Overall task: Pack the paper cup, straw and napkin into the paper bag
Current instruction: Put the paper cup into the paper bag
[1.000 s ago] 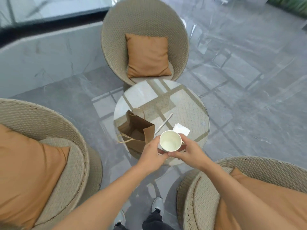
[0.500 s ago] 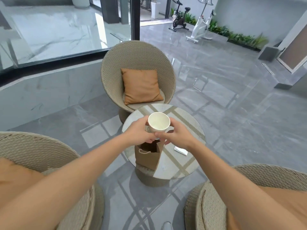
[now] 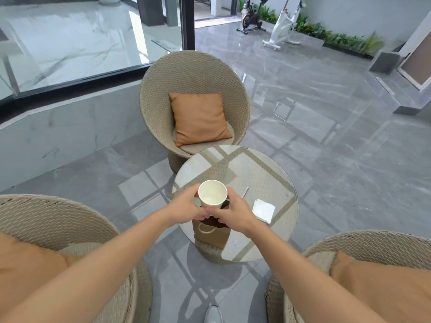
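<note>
Paper bag (image 3: 211, 234): upright and open on the round table (image 3: 275, 183), directly under the fingers.
Left hand (image 3: 186, 207): fingers wrapped on the cup's left side.
Right hand (image 3: 233, 212): fingers wrapped on the cup's right side.
Paper cup (image 3: 212, 193): upright between both hands, held above the bag's mouth.
Napkin (image 3: 264, 210): flat on the table, just right of the right fingers.
Straw (image 3: 245, 191): beyond the right fingers, partly hidden.

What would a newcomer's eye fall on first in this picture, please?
Both hands, left hand and right hand, hold a white paper cup upright just above the open brown bag at the round table's near edge. A napkin lies to the right.
</note>
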